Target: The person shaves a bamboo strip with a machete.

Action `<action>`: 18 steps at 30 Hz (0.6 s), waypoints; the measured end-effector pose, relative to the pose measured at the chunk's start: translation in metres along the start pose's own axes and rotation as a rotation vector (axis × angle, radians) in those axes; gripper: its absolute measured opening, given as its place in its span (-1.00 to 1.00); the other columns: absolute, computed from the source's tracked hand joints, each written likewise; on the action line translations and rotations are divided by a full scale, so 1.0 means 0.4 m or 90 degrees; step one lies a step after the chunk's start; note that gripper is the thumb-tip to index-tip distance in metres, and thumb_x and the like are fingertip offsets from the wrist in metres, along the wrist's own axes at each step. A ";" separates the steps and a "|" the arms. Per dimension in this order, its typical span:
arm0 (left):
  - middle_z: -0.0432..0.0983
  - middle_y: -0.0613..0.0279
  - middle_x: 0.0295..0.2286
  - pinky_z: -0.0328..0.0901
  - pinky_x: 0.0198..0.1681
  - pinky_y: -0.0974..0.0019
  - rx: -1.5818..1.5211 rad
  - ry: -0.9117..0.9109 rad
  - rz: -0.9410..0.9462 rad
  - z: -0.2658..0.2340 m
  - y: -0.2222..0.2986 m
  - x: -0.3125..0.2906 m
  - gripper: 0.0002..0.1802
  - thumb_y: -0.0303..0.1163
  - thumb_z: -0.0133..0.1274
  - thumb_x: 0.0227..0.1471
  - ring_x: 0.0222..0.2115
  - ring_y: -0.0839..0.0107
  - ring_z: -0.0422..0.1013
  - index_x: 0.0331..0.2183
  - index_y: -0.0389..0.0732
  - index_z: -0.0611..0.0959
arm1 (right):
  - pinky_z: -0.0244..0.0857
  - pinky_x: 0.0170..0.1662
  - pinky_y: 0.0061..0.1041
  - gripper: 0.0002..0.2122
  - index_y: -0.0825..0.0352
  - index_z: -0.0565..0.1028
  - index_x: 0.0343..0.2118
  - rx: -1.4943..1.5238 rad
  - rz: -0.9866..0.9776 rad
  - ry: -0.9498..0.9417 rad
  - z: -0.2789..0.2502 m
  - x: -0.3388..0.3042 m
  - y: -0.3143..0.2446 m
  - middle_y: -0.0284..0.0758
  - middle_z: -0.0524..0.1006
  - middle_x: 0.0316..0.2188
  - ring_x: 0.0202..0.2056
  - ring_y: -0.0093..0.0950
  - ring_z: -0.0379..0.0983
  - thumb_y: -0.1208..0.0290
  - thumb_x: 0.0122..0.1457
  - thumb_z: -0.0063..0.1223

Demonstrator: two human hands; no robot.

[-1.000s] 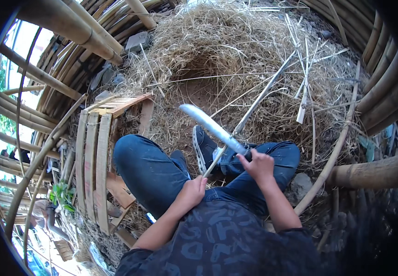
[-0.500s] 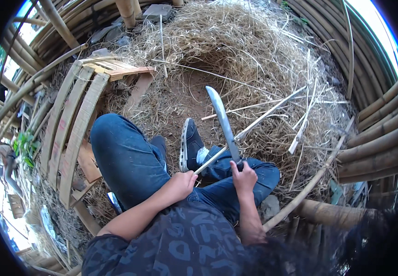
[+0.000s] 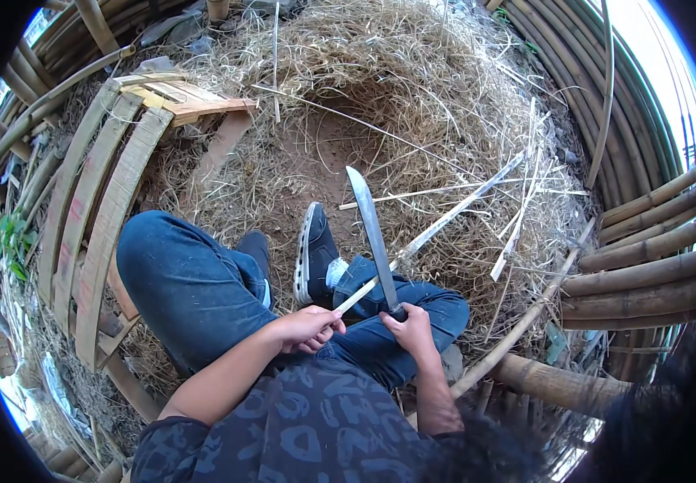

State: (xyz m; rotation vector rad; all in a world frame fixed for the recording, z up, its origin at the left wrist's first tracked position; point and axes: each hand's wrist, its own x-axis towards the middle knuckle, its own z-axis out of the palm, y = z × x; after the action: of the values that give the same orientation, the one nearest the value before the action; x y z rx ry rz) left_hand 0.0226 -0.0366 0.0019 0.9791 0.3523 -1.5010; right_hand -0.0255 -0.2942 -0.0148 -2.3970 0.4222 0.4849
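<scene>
My left hand (image 3: 309,328) is closed around the near end of a thin pale bamboo strip (image 3: 461,208), which slants away to the far right over my bent leg. In my right hand (image 3: 411,330) is a machete (image 3: 372,233), gripped by its black handle with the blade pointing up and away. Where the two cross, the blade lies over or against the strip; whether they touch I cannot tell. Below them are my jeans (image 3: 203,282) and a dark shoe (image 3: 317,253) with a white-edged sole.
A large pile of curly bamboo shavings (image 3: 412,88) covers the ground ahead. Loose split strips (image 3: 517,221) lie on it at the right. A slatted wooden crate (image 3: 123,201) stands left of my knee. Thick bamboo poles (image 3: 638,274) are stacked at the right, and long ones curve along the far right.
The whole view has shifted a little. My right hand with the machete has come nearer to me along the strip, and the blade has lowered slightly. My left hand keeps its hold.
</scene>
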 end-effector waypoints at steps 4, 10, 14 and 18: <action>-0.03 0.57 -0.72 -0.17 -0.82 0.57 -0.145 -0.075 -0.030 -0.016 -0.013 0.008 -0.64 -0.12 -0.28 0.31 -0.80 0.73 -0.12 -0.48 -0.09 0.34 | 0.38 -0.27 -0.21 -0.62 0.46 0.55 -0.44 -0.029 0.030 -0.014 0.001 -0.001 -0.011 0.03 0.55 -0.51 -0.36 -0.02 0.52 0.14 -0.07 0.27; 0.06 0.53 -0.72 -0.08 -0.81 0.56 -0.017 -0.007 0.009 -0.001 -0.051 0.028 -0.64 -0.08 -0.25 0.30 -0.80 0.71 -0.05 -0.48 -0.07 0.31 | 0.38 -0.30 -0.22 -0.72 0.43 0.56 -0.48 -0.104 0.055 0.100 0.000 0.011 -0.006 -0.02 0.55 -0.54 -0.41 -0.10 0.54 0.24 -0.09 0.18; 0.26 0.34 -0.70 0.18 -0.63 0.31 0.304 0.131 0.227 -0.023 -0.112 0.083 -0.61 -0.11 -0.24 0.30 -0.72 0.48 0.19 -0.46 -0.19 0.40 | 0.40 -0.14 -0.16 -0.65 0.35 0.62 -0.41 -0.291 0.168 0.124 -0.065 0.041 -0.044 -0.04 0.59 -0.40 -0.28 -0.09 0.54 0.12 -0.11 0.23; 0.37 0.18 -0.65 0.24 -0.44 0.17 0.406 0.186 0.293 -0.023 -0.093 0.067 -0.58 -0.16 -0.22 0.28 -0.59 0.33 0.31 -0.45 -0.30 0.46 | 0.40 -0.14 -0.15 -0.65 0.37 0.60 -0.42 -0.304 0.165 0.118 -0.056 0.048 -0.061 -0.04 0.59 -0.39 -0.27 -0.08 0.54 0.12 -0.08 0.23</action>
State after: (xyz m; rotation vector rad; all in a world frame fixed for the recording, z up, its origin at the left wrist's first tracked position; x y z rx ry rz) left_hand -0.0055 -0.0403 -0.0354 1.6635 -0.1664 -1.0524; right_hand 0.0067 -0.2940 0.0060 -2.8779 0.7799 0.5248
